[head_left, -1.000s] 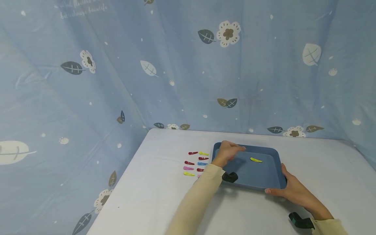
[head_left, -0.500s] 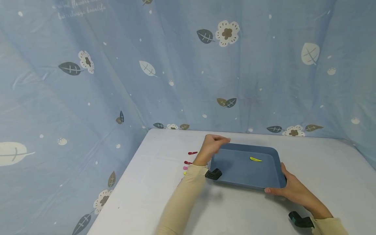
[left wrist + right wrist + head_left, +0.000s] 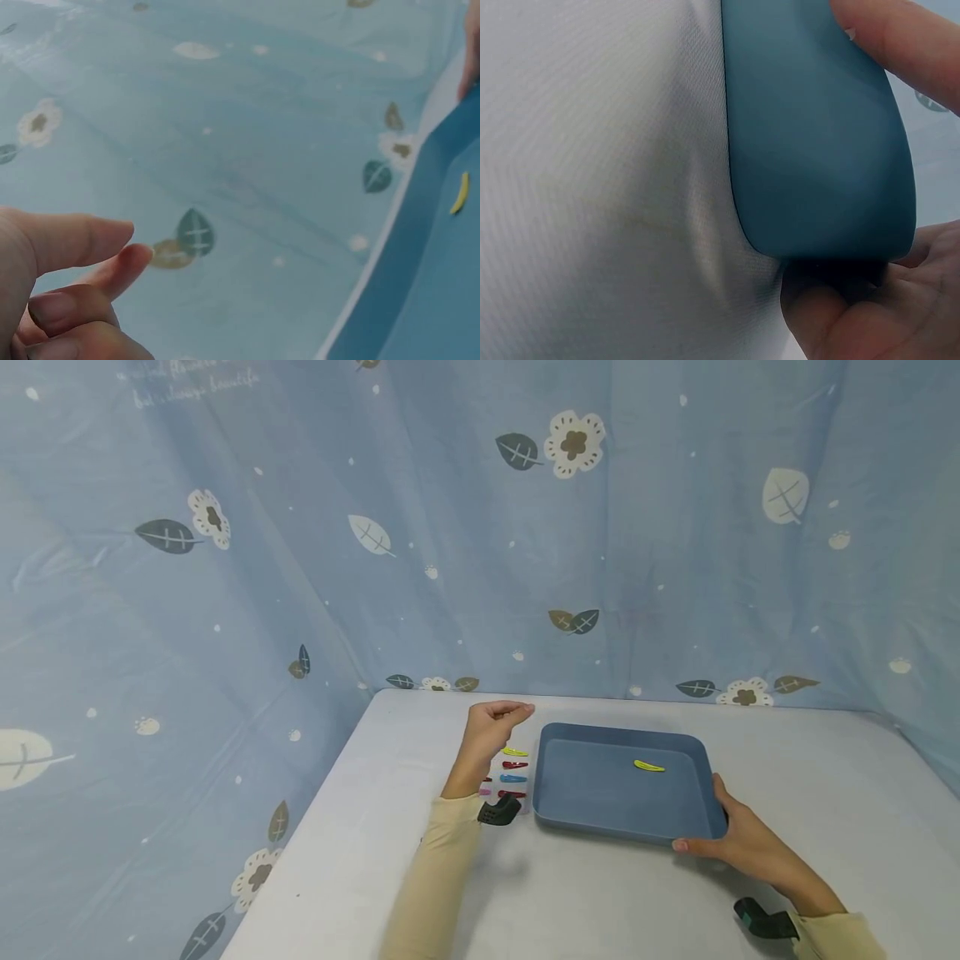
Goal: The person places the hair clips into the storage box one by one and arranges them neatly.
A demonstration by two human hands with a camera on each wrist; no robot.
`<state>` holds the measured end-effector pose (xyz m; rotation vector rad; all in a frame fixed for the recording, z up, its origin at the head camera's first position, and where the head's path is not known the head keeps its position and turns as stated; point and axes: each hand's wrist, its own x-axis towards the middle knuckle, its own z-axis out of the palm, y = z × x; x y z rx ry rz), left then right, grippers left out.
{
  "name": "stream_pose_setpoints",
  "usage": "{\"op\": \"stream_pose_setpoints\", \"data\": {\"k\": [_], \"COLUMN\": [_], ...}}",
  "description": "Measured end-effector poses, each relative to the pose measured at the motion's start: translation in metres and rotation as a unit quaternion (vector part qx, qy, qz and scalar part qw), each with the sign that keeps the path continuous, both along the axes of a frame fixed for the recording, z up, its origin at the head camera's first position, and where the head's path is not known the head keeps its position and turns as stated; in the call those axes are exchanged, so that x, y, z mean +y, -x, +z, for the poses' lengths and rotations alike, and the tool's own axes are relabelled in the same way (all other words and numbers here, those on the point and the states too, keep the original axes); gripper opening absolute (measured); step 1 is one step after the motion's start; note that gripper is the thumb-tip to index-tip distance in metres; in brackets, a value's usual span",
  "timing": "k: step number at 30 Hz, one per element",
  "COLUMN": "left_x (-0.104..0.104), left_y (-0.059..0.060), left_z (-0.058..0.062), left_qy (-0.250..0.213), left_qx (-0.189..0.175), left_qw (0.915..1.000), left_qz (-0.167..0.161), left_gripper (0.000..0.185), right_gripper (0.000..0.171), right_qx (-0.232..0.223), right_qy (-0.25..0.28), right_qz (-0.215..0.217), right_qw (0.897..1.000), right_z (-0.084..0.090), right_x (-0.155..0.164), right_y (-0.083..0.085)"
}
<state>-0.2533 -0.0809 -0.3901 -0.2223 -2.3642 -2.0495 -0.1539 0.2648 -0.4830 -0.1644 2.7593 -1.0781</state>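
My left hand (image 3: 491, 731) is raised over the left part of the table, beside the tray. Its thumb and index fingertips lie close together with nothing between them in the left wrist view, the other fingers bent. Beneath and beside it lie snap hair clips: a yellow clip (image 3: 515, 752), a blue clip (image 3: 513, 778) and a red clip (image 3: 512, 794) among them, others hidden by the hand and wrist. My right hand (image 3: 738, 835) grips the blue-grey tray (image 3: 600, 832) at its near right corner, thumb along the front wall. One yellow hair clip (image 3: 649, 766) lies inside the tray.
A white cloth covers the table (image 3: 600, 902). Blue patterned curtain (image 3: 450, 527) hangs behind it and along the left side. Each wrist carries a black camera mount, such as the left mount (image 3: 500, 811).
My left hand has moved left from over the tray to above the rows of hair clips, covering some. The right hand keeps its grip on the tray; the yellow clip stays inside.
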Motion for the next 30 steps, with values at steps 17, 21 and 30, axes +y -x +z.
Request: {"op": "stream_pose_setpoints", "data": {"k": [17, 21, 30], "left_x": [-0.081, -0.096, -0.107], "left_y": [0.079, 0.103, 0.104], "left_z": [-0.115, -0.143, -0.143], "left_qy": [-0.012, -0.013, 0.021], "left_qx": [0.040, 0.048, 0.027], "left_qw": [0.9922, 0.9875, 0.9793], "left_qz": [0.117, 0.149, 0.199], "left_gripper": [0.034, 0.036, 0.039], "right_gripper": [0.111, 0.112, 0.112], "right_qx": [-0.008, -0.007, -0.001], "right_qy": [0.000, -0.003, -0.005], "right_qz": [0.002, -0.001, -0.003], "right_qw": [1.000, 1.000, 1.000], "right_z": [-0.001, 0.000, 0.001], "right_x": [-0.002, -0.001, -0.001], "right_y": [0.001, 0.001, 0.001]}}
